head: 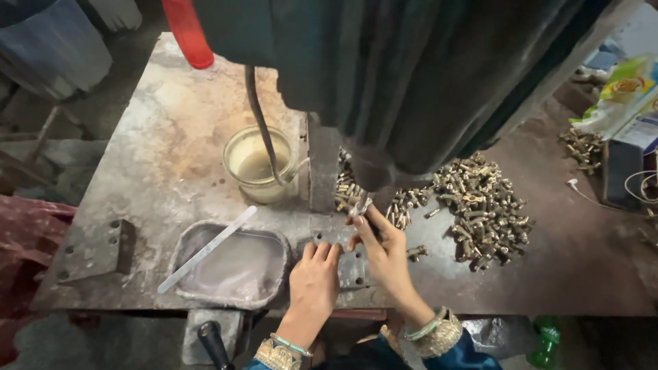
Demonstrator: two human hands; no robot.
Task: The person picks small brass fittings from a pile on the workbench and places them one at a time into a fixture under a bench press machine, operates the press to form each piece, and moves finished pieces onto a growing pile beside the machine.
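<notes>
My right hand (pixel 385 255) pinches a small brass fitting (pixel 359 205) between thumb and fingertips, holding it up under the dark machine head (pixel 411 75). My left hand (pixel 314 282) rests flat with curled fingers on the bolted steel plate (pixel 353 268) below the machine. A heap of small brass fittings (pixel 483 209) lies to the right of my right hand, and a smaller cluster (pixel 346 188) sits beside the machine column (pixel 322 164). Both wrists wear bangles.
A clear tub of cloudy liquid (pixel 259 164) with a hose in it stands left of the column. A shallow metal tray (pixel 233 264) with a flat strip (pixel 205 248) lies at front left. A red object (pixel 186 31) is at top. More fittings and packets (pixel 627 96) lie at right.
</notes>
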